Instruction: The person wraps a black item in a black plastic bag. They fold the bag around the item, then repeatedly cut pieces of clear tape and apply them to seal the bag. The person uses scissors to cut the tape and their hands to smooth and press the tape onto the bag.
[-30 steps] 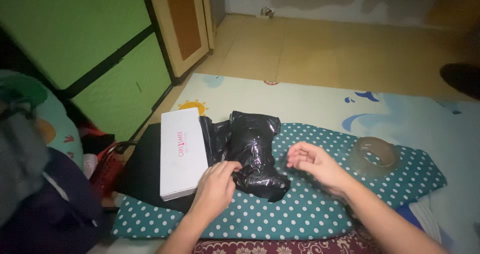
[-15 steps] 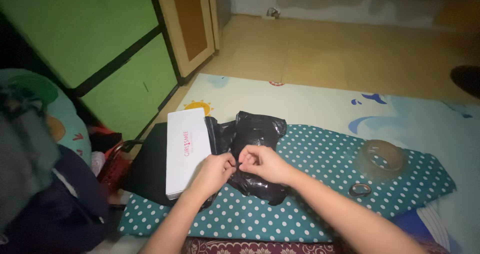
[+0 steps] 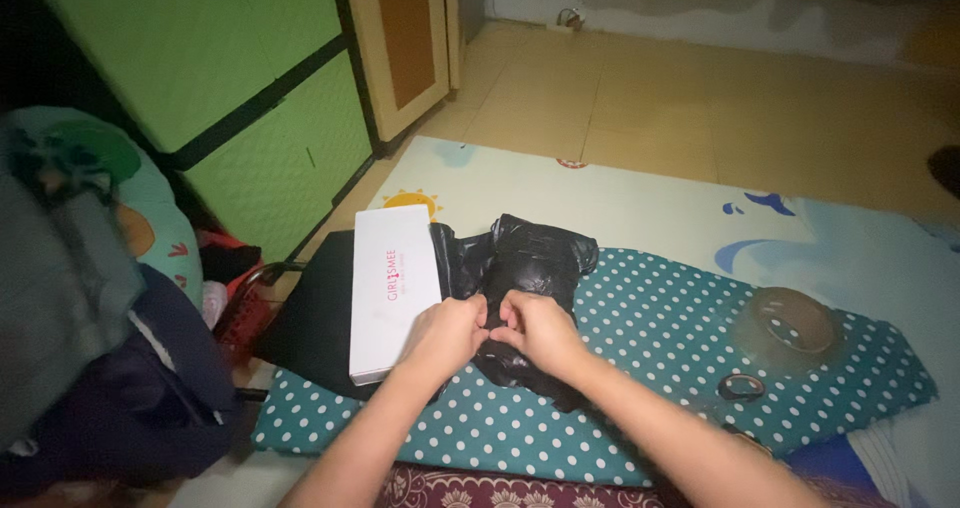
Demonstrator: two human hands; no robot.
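Black plastic, crinkled and glossy, is wrapped into a bundle (image 3: 530, 273) that lies on a teal polka-dot pad (image 3: 640, 348). The bundle's long axis runs away from the person, its far end pointing toward the floor tiles and its near end hidden under the hands. Both hands meet over its near half, knuckles almost touching. The left hand (image 3: 447, 333) is curled, its fingers pinched together on a fold of the plastic at the bundle's left edge. The right hand (image 3: 538, 330) is likewise curled, its fingers closed on the plastic just beside the left.

A white box (image 3: 393, 290), long and flat, is set just left of the bundle, touching the loose plastic there; its long axis runs nearly parallel to the bundle's, tilted slightly. It rests on a black cloth (image 3: 315, 318) spread over the pad's left end.

A tape roll (image 3: 790, 320) lies flat on the pad well to the right, and a small ring (image 3: 741, 386) is seen nearer the person. A pale play mat (image 3: 640, 203) lies beyond the pad, with green cabinets (image 3: 230, 88) at the left.
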